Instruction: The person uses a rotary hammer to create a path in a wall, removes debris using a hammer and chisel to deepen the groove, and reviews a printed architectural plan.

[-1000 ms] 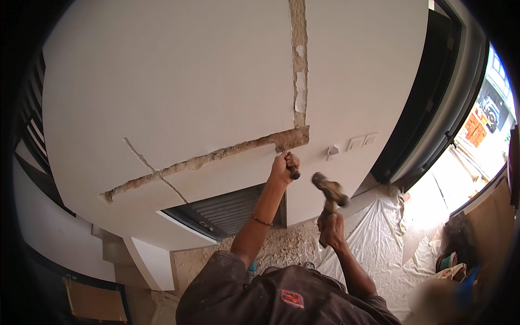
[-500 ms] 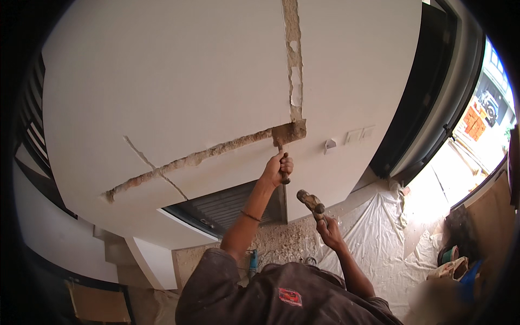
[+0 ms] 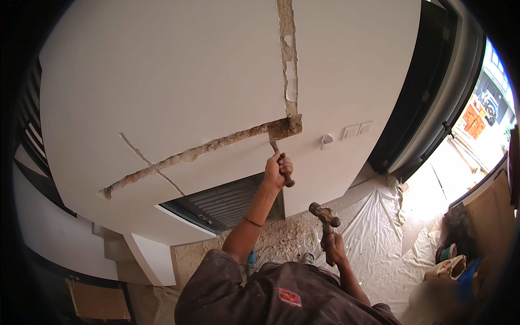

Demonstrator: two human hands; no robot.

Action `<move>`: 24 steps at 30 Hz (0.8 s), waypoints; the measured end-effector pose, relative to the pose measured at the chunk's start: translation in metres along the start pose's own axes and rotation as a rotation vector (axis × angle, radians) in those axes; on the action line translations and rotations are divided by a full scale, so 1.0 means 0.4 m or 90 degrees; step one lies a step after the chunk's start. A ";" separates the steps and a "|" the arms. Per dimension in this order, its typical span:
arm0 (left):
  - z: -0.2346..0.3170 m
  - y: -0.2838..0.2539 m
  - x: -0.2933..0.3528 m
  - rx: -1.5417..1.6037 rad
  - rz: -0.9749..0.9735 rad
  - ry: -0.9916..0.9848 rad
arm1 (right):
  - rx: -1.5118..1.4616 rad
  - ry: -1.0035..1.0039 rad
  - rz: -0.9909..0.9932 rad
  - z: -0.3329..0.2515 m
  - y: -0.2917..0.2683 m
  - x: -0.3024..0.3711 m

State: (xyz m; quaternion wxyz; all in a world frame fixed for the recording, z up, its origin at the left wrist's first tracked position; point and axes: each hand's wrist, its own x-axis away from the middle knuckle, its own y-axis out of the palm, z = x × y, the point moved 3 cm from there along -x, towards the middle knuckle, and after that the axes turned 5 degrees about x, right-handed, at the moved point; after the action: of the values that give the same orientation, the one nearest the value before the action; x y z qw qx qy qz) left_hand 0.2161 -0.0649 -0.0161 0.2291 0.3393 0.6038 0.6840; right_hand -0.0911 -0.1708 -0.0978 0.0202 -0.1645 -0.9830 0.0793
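Note:
My left hand (image 3: 278, 170) is wrapped round a chisel (image 3: 274, 146), whose blade tip sits at the lower left edge of a rectangular recess (image 3: 285, 128) cut in the white wall (image 3: 179, 70). The butt of its handle sticks out below my fist. In my right hand (image 3: 335, 250) is a ball-peen hammer (image 3: 325, 215), held by its handle with the head up, to the right of and apart from the chisel. A rough groove (image 3: 189, 154) runs leftward from the recess, and another chased groove (image 3: 288, 59) goes up from it.
A louvred dark panel (image 3: 238, 201) lies low in the wall. White wall switches (image 3: 357, 129) are right of the recess. Rubble (image 3: 281, 238) and plastic sheeting (image 3: 374, 244) cover the floor. A blue tool (image 3: 251, 259) stands beside me. A doorway opens at the right.
The hammer has moved away from the chisel, to the right and down. The chisel tip has shifted to the recess's lower left edge and its handle tilts more. Both hands keep their hold.

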 end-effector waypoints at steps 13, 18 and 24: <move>0.008 0.063 -0.045 0.192 0.009 -0.021 | -0.018 -0.369 0.166 -0.274 -0.088 -0.034; -0.001 0.103 -0.049 0.213 0.035 0.010 | 0.145 -0.638 0.214 -0.533 -0.032 -0.063; 0.011 0.065 -0.095 0.109 -0.004 0.055 | 0.029 -0.060 0.003 -0.189 0.014 -0.278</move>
State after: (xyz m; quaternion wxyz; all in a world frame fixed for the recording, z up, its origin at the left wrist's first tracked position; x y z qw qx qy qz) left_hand 0.2472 -0.0938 0.0024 0.1751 0.3260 0.6706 0.6430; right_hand 0.0207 -0.1906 -0.0256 -0.0225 -0.1623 -0.9804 0.1095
